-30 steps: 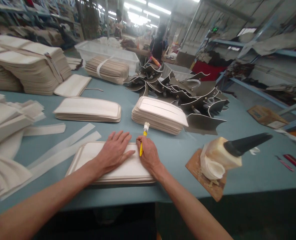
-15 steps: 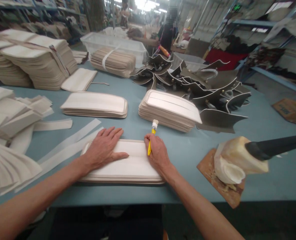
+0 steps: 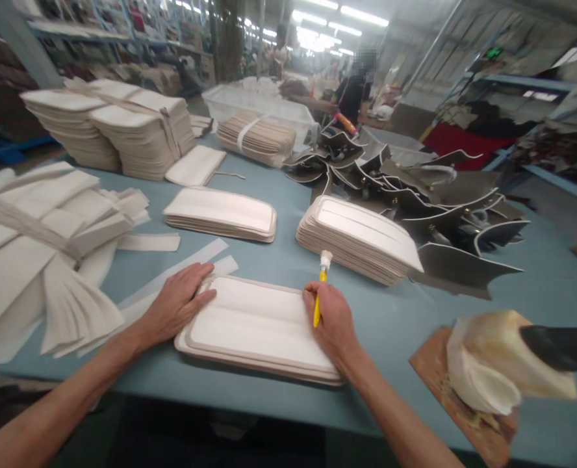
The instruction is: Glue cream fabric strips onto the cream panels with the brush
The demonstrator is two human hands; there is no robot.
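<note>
A short stack of cream rounded panels [image 3: 259, 325] lies in front of me on the table. My left hand [image 3: 184, 302] rests at the stack's left end, its fingers stretched out and the thumb apart along the panel's edge. At the right end, my right hand [image 3: 334, 318] is closed around a yellow-handled brush [image 3: 320, 296], its pale bristles pointing away from me. That same hand touches the stack's right side. White strips [image 3: 195, 260] lie beside and partly behind my left hand. Beyond the brush stands a taller stack of panels [image 3: 361, 237].
Another panel stack [image 3: 220, 211] lies behind. Loose cloth strips [image 3: 78, 260] pile at left, below tied bundles [image 3: 127, 130]. Dark curved pieces [image 3: 444, 208] crowd the back right. A glue-crusted container [image 3: 488, 364] with a black handle sits on a brown board [image 3: 432, 361] at right.
My left hand has slid off the top panel to its left end, uncovering the surface. My right hand keeps the brush. The whole view has shifted, with things appearing lower and further right.
</note>
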